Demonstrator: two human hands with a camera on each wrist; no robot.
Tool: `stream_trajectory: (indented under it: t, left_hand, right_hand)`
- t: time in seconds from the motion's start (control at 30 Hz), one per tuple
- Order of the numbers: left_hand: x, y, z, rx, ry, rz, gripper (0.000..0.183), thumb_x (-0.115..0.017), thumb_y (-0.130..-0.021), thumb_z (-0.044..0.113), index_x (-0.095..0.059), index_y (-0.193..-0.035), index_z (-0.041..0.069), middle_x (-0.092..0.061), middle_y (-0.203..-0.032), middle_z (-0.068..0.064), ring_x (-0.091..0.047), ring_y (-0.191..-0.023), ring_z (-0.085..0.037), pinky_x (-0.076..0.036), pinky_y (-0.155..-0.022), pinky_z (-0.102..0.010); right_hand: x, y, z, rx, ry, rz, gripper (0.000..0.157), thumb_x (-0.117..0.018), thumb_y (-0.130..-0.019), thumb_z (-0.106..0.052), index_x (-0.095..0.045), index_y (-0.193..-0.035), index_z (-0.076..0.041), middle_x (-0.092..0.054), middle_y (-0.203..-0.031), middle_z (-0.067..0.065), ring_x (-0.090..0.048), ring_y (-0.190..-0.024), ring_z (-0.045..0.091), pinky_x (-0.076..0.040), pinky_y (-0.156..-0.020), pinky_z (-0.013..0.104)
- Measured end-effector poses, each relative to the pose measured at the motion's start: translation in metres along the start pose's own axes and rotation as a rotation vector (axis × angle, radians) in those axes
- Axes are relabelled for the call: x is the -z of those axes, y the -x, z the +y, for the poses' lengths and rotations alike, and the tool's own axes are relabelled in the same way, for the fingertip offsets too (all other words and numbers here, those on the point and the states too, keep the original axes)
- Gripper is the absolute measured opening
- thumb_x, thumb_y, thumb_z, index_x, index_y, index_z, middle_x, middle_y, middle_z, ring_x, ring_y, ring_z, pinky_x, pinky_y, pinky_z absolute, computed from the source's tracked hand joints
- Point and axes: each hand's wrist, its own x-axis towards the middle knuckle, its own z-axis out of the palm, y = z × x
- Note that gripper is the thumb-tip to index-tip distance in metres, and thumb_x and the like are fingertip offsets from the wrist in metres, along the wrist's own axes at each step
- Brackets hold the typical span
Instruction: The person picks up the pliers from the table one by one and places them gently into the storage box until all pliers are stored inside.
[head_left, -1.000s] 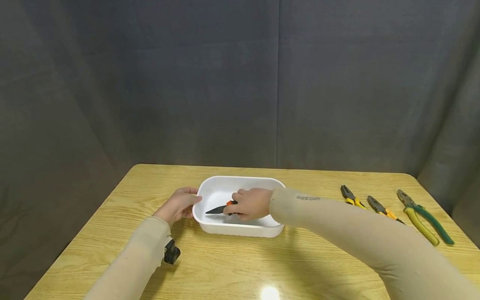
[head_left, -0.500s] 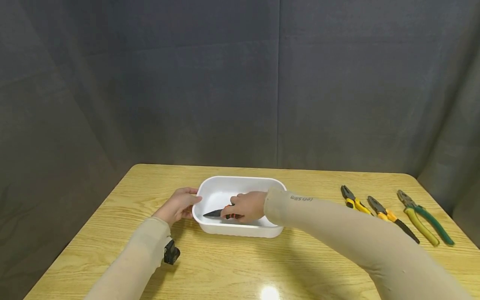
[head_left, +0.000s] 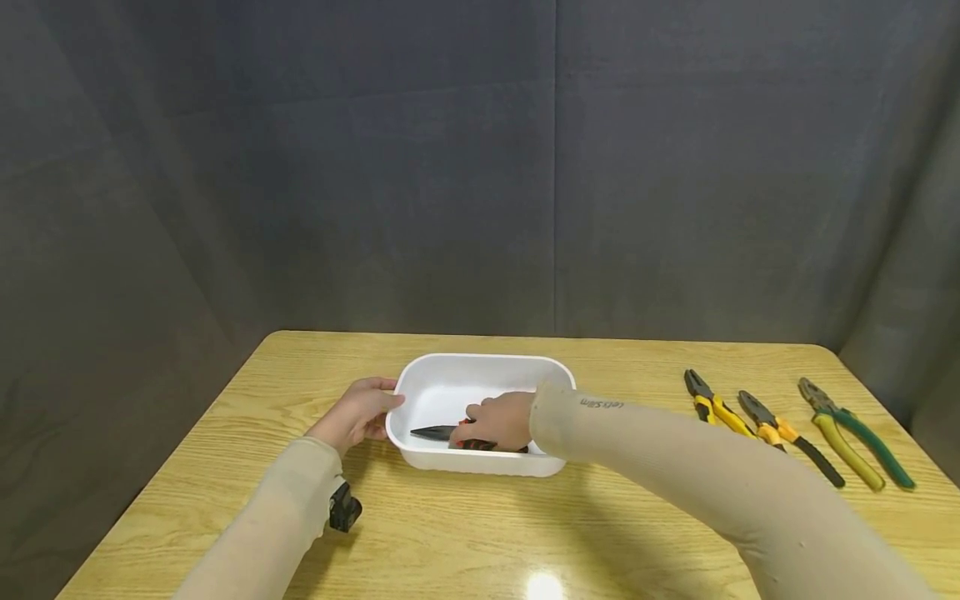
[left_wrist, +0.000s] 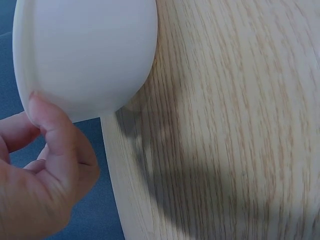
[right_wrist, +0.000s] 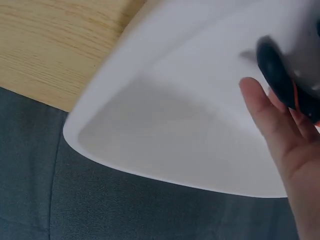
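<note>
My left hand grips the left end of a white plastic tub; the left wrist view shows the thumb over its rim and fingers underneath. Inside the tub, my right hand holds needle-nose pliers by their black-and-red handles. Their dark pointed nose aims left, low over the tub floor. One dark handle shows beside the fingers in the right wrist view, while the rest of the pliers is cut off there.
On the right of the wooden table lie yellow-and-black pliers, orange-and-black pliers and green-and-yellow pliers. The right sleeve passes in front of some handles. A grey curtain hangs behind the table.
My right hand has lowered the needle-nose pliers toward the tub floor and they lie flatter. The right forearm has shifted, uncovering more of the pliers at right. The left hand stays put.
</note>
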Motion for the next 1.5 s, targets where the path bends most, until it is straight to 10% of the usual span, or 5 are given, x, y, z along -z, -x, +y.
stream_trajectory:
  t: [0.7, 1.5]
  left_hand:
    - [0.0, 0.0, 0.0, -0.025, -0.004, 0.011, 0.043, -0.055, -0.098, 0.004, -0.043, -0.137, -0.009, -0.062, -0.094, -0.015, -0.054, -0.057, -0.011, -0.047, -0.05, -0.022]
    - [-0.001, -0.001, -0.003, -0.011, 0.0, 0.009, 0.042, -0.054, -0.098, 0.005, -0.042, -0.137, -0.008, -0.061, -0.092, -0.013, -0.053, -0.056, -0.011, -0.045, -0.049, -0.022]
  right_hand:
    - [0.025, 0.063, 0.009, -0.093, -0.134, 0.189, 0.055, -0.062, -0.096, -0.033, -0.044, -0.146, -0.017, -0.055, -0.122, 0.003, -0.055, -0.104, 0.021, -0.047, -0.09, 0.035]
    - [-0.005, 0.116, 0.013, -0.146, -0.192, 0.368, 0.053, -0.064, -0.095, -0.03, -0.048, -0.141, -0.008, -0.054, -0.122, 0.009, -0.053, -0.109, 0.028, -0.047, -0.085, 0.044]
